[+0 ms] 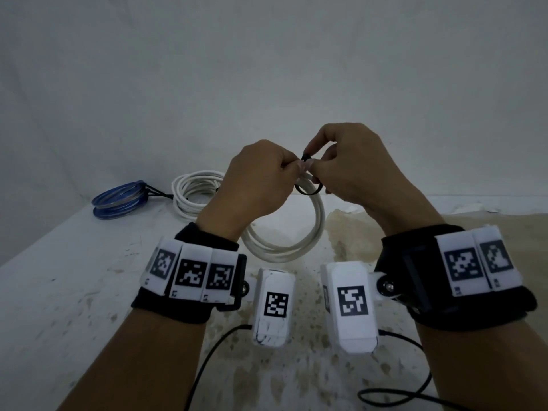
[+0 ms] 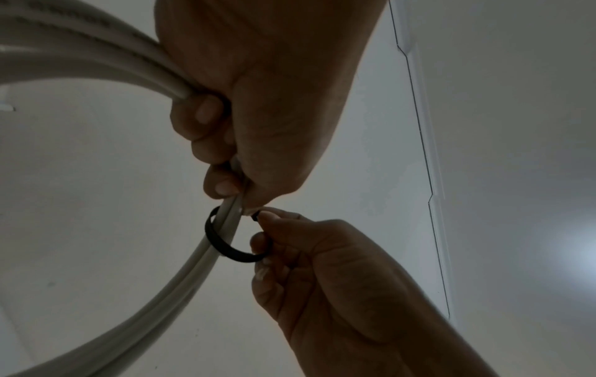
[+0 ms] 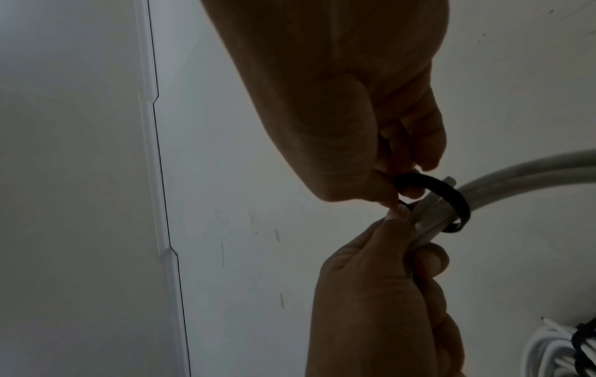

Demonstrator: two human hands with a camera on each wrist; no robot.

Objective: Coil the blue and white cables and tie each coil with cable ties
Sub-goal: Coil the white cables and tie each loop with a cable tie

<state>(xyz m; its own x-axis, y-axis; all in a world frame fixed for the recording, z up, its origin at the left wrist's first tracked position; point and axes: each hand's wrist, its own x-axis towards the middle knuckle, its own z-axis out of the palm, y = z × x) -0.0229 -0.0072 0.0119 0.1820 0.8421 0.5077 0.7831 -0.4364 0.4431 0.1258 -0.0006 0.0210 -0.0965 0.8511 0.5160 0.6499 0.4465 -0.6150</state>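
A white coil [image 1: 296, 232] is gripped by the left hand [image 1: 255, 179]; a loose black cable tie [image 2: 225, 244] is pinched by the right hand [image 1: 353, 170]; strands could be missed if cinched crookedly

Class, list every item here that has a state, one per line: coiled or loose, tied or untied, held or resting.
Held white coil: coiled, lifted, gripped by left hand.
Black cable tie: looped loosely around the held coil, not yet tight, pinched by right hand.
Second white coil: coiled, tied, resting on the table.
Blue coil: coiled, tied, resting on the table.
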